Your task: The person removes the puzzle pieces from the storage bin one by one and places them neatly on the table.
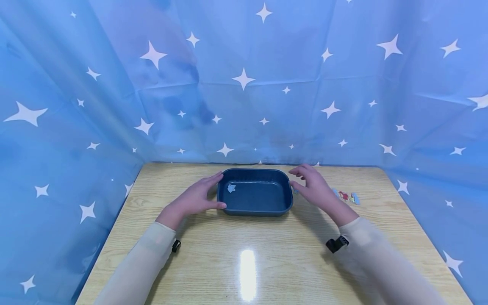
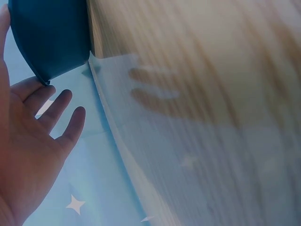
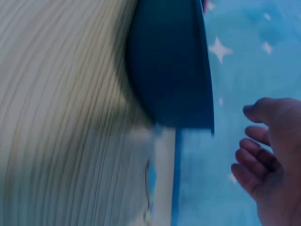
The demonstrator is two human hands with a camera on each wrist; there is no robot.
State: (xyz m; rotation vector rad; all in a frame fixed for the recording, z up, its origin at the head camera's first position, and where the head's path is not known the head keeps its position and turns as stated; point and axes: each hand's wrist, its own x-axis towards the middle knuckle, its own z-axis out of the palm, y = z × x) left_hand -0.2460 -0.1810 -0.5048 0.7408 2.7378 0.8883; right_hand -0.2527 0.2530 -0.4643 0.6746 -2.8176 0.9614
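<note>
A dark blue rectangular tray (image 1: 254, 215) with rounded corners stands near the table's back edge. Inside it, toward the left, lies a small pale blue and white flat piece (image 1: 231, 188). My left hand (image 1: 192, 199) is at the tray's left end, thumb by the near corner and spread fingers by the far corner, where they appear to touch the rim. Off the right end is my right hand (image 1: 313, 186), its fingers loosely bent and a gap from the tray (image 3: 174, 66) in the right wrist view. A small blue piece (image 1: 296, 191) lies beside the tray, partly hidden by the right hand.
Several colourful flat pieces (image 1: 345, 196) with red and blue patches lie on the wooden table (image 1: 213, 262), right of the right hand. A blue curtain with white stars (image 1: 244, 123) hangs behind the table and along both sides.
</note>
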